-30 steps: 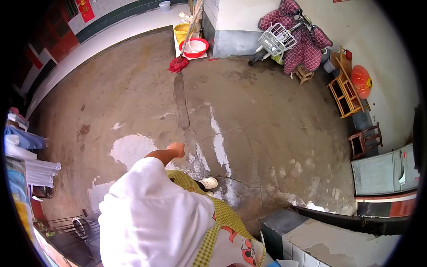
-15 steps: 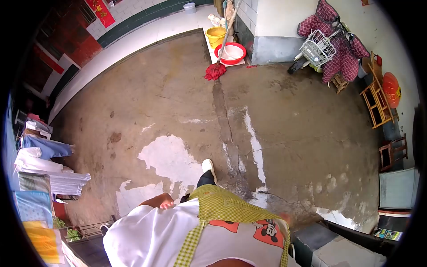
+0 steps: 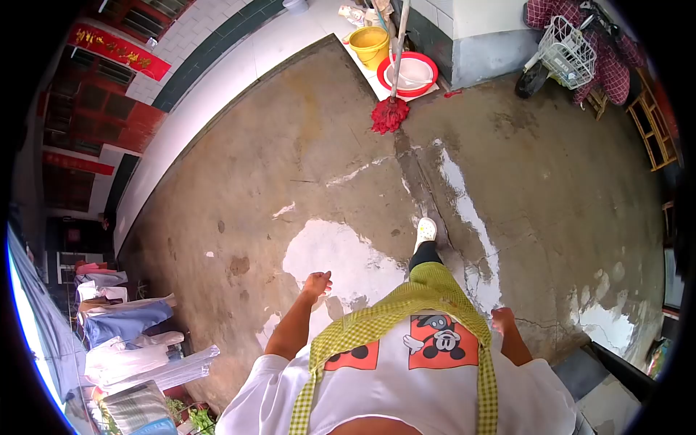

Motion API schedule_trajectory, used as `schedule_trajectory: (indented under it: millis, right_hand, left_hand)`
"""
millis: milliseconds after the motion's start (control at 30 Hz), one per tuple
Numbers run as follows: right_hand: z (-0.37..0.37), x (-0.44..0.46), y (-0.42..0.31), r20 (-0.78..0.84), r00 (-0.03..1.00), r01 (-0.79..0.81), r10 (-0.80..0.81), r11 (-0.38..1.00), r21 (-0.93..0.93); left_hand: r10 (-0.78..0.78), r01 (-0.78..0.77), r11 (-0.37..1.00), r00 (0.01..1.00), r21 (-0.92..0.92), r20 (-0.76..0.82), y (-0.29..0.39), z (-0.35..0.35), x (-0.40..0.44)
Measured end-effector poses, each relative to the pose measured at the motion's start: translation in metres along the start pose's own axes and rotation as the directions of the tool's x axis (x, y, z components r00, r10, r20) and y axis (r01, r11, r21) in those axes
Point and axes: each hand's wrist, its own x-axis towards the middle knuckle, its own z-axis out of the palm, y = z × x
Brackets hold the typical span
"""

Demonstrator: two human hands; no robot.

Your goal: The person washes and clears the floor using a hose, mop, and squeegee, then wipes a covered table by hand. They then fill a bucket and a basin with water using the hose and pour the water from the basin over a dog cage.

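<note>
My left hand (image 3: pixel 317 283) hangs out in front of the body, over a pale patch of the floor, its fingers curled in with nothing visible in them. Beside the apron on the other side is my right hand (image 3: pixel 502 317), small in view and also loosely curled, holding nothing that I can see. Between the two hands are the green checked apron (image 3: pixel 362 319) and a white shirt with cartoon prints. One white shoe (image 3: pixel 425 230) steps forward on the concrete. Farther ahead, a red-headed mop (image 3: pixel 390 114) leans upright with its strands on the floor.
A yellow bucket (image 3: pixel 370 48) and a red basin (image 3: pixel 433 69) stand by the wall corner. At upper right is a scooter with a white basket (image 3: pixel 567 54), near a bamboo chair (image 3: pixel 652 130). Laundry (image 3: pixel 130 326) hangs at left. A raised tiled ledge (image 3: pixel 217 90) borders the floor.
The view has moved forward and turned left, bringing the mop and basin closer. My left hand has swung forward from the waist, and my right arm has come into clear view.
</note>
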Motion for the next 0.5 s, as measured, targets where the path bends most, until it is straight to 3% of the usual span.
schedule_trajectory:
  millis: [33, 67, 167, 233, 300, 367, 400, 433, 467, 500]
  right_hand:
    - [-0.007, -0.041, -0.033, -0.019, 0.973, -0.227, 0.229, 0.969, 0.096]
    - [-0.005, -0.032, -0.031, 0.056, 0.935, -0.352, 0.349, 0.933, 0.078]
    - [-0.004, 0.003, -0.076, 0.091, 0.849, -0.526, 0.520, 0.848, 0.065]
    - [-0.018, 0.023, -0.156, 0.046, 0.888, -0.460, 0.458, 0.888, 0.027]
    - [-0.034, 0.041, -0.240, 0.001, 0.916, -0.401, 0.401, 0.916, -0.015]
    - [-0.045, 0.086, -0.359, 0.009, 0.986, -0.163, 0.164, 0.977, 0.136]
    - [-0.040, 0.138, -0.404, 0.018, 0.996, 0.091, -0.093, 0.993, 0.080]
    - [-0.048, 0.141, -0.472, -0.011, 0.977, 0.211, -0.213, 0.960, 0.183]
    - [-0.056, 0.136, -0.546, -0.041, 0.943, 0.327, -0.330, 0.903, 0.279]
    - [-0.060, 0.135, -0.613, -0.020, 0.912, 0.390, -0.409, 0.853, 0.345]
  left_hand:
    - [0.005, -0.005, 1.000, 1.000, -0.012, -0.005, 0.027, -0.008, 0.012]
    - [0.084, -0.084, 0.996, 0.996, 0.005, 0.026, 0.052, -0.017, 0.023]
    - [0.188, -0.189, 0.982, 0.981, 0.017, 0.042, 0.108, -0.042, 0.056]
    - [0.241, -0.241, 0.970, 0.970, 0.031, 0.029, 0.142, -0.063, 0.060]
    - [0.195, -0.194, 0.981, 0.981, -0.032, 0.024, 0.152, -0.084, 0.076]
    - [0.086, -0.086, 0.996, 0.996, -0.032, 0.013, 0.151, -0.108, 0.095]
    - [0.041, -0.041, 0.999, 0.999, -0.033, -0.008, 0.160, -0.120, 0.093]
    - [0.024, -0.025, 0.999, 1.000, -0.042, -0.009, 0.137, -0.130, 0.118]
    - [0.294, -0.348, 0.766, 0.937, 0.541, 0.186, 0.075, -0.138, 0.182]
    - [0.531, -0.503, 0.151, 0.768, 0.851, 0.359, 0.023, -0.145, 0.239]
